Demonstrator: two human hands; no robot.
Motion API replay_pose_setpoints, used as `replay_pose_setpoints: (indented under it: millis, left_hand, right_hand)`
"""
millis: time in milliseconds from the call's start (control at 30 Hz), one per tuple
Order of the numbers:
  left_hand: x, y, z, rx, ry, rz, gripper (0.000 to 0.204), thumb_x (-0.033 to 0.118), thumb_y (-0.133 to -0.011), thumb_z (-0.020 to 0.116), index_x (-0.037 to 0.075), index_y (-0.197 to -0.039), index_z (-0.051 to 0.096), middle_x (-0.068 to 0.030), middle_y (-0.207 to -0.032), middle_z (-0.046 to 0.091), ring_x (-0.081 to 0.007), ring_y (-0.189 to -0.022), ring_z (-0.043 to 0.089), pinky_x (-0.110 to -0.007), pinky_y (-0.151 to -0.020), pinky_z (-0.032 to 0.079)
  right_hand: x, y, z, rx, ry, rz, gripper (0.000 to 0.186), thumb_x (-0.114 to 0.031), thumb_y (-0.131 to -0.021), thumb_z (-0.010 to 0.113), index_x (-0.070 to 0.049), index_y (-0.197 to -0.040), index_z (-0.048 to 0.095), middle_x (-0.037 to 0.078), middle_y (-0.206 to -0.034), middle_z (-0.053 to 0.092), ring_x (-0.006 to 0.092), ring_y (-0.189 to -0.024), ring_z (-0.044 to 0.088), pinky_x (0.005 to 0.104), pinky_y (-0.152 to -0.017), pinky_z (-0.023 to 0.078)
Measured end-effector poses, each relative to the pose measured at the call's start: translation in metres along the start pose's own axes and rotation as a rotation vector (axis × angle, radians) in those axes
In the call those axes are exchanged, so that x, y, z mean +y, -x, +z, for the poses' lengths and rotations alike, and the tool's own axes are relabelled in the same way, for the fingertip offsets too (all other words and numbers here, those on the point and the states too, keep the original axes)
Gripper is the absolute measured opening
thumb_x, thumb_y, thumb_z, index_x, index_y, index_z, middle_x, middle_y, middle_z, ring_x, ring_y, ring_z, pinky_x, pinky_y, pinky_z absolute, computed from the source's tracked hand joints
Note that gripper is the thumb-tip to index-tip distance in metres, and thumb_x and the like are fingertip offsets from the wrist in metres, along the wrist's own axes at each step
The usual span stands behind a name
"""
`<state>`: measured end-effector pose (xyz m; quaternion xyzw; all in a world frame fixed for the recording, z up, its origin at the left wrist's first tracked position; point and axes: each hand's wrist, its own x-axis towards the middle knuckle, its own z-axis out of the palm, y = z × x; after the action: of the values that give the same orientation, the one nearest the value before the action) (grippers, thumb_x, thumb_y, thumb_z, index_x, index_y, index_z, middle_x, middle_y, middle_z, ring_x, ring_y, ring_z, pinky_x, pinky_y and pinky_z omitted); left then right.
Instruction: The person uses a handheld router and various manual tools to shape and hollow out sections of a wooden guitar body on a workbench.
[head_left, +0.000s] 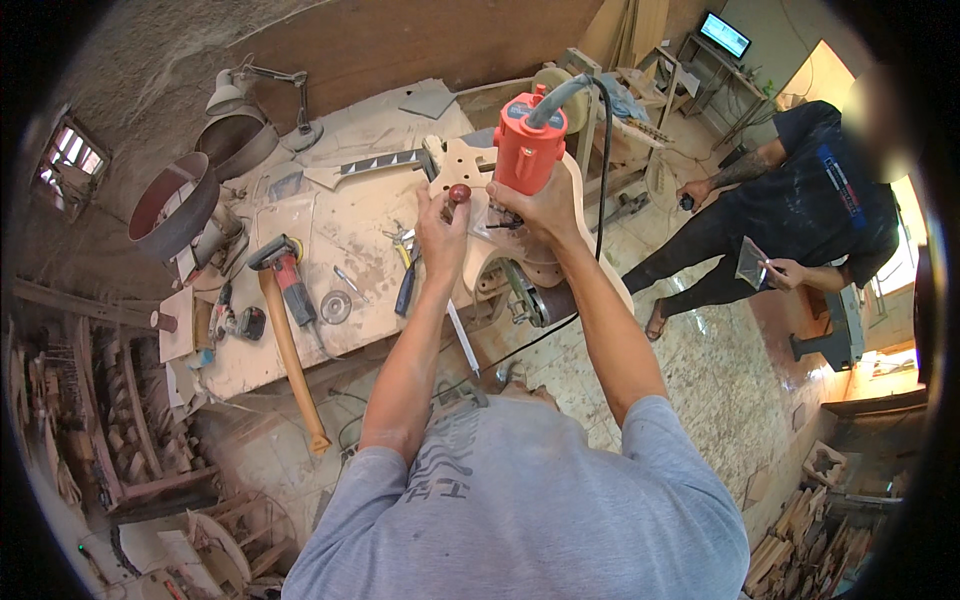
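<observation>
Your right hand (545,205) is wrapped around the body of a red router (528,145), while the curled fingers of your left hand (441,235) grip a round dark red knob (459,193). The router stands over a pale wooden guitar body (545,265), which lies toward the right end of the workbench (300,365). Along the bench's front edge, a long tan wooden strip (290,350) reaches out past the top, with an angle grinder (289,282) just beside it and a cordless drill (240,318) near the front left corner. Pliers (407,275) and a metal disc (335,307) lie between the grinder and your left forearm, on a top dusted and stained brown in patches. Farther in, a fretted neck (385,162) points toward the left edge, and a jointed lamp (230,95) stands near the back left corner. Off the right end, a co-worker (810,210) in dark clothes stands on the dusty tiled floor (700,330), a flat thing in one hand. Beyond, a rough brown wall (170,60) rises behind the bench, and a lit screen (725,35) glows in the far right corner of the room.
</observation>
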<state>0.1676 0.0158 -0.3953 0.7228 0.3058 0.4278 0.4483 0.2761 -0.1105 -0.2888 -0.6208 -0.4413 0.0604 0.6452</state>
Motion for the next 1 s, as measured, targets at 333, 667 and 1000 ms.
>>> replay_pose_setpoints:
  millis: [333, 667, 1000]
  left_hand:
    - [-0.009, -0.002, 0.003, 0.018, -0.021, 0.065, 0.028, 0.02, -0.095, 0.078, 0.006, -0.119, 0.077, -0.026, -0.154, 0.055, -0.0242, -0.082, 0.072, -0.04, -0.08, 0.057]
    - [-0.01, -0.002, 0.001, 0.024, -0.016, 0.092, 0.03, 0.021, -0.093, 0.079, 0.003, -0.117, 0.078, -0.0212, -0.154, 0.056, -0.022, -0.078, 0.068, -0.038, -0.078, 0.056]
    - [-0.01, -0.001, 0.004, 0.037, -0.016, 0.071, 0.031, 0.022, -0.094, 0.079, 0.003, -0.118, 0.078, -0.0221, -0.15, 0.058, -0.0178, -0.077, 0.065, -0.035, -0.077, 0.054]
  right_hand:
    - [-0.004, 0.001, 0.0, -0.002, 0.035, 0.017, 0.068, -0.027, -0.074, 0.091, -0.002, -0.133, 0.068, 0.007, -0.121, 0.073, 0.0178, -0.11, 0.07, 0.0354, -0.098, 0.054]
    - [-0.01, 0.0, -0.002, 0.016, 0.018, 0.007, 0.066, -0.026, -0.072, 0.092, -0.002, -0.129, 0.069, 0.006, -0.115, 0.075, 0.0171, -0.104, 0.071, 0.0351, -0.095, 0.056]
    - [-0.002, 0.0, -0.004, 0.016, 0.068, 0.039, 0.06, -0.026, -0.073, 0.091, -0.002, -0.125, 0.071, 0.01, -0.114, 0.078, 0.0197, -0.103, 0.074, 0.0366, -0.095, 0.057]
